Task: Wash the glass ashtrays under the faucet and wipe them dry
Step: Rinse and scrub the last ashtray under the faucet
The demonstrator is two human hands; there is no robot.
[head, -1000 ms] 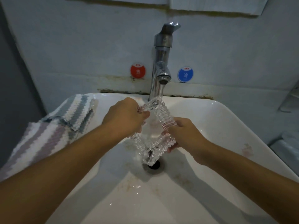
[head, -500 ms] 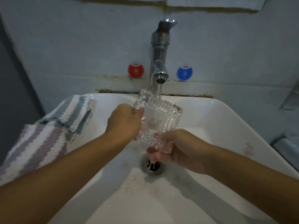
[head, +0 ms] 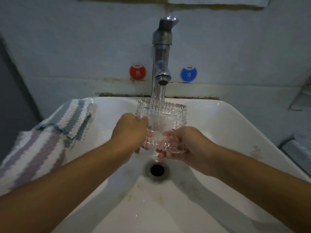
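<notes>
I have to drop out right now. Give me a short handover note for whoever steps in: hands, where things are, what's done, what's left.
Left hand grips the glass ashtray at its left edge; right hand cups its near right corner from below.
The ashtray is held over the sink, hollow side up, with water from the faucet running into it.
The striped cloth hangs over the sink's left rim.
Done: rinse underway.
Left: finish rinsing, shut off the water, wipe dry. No other ashtray is in view.

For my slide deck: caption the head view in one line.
Both hands, left hand and right hand, hold a glass ashtray under the running faucet above a white sink.
</notes>
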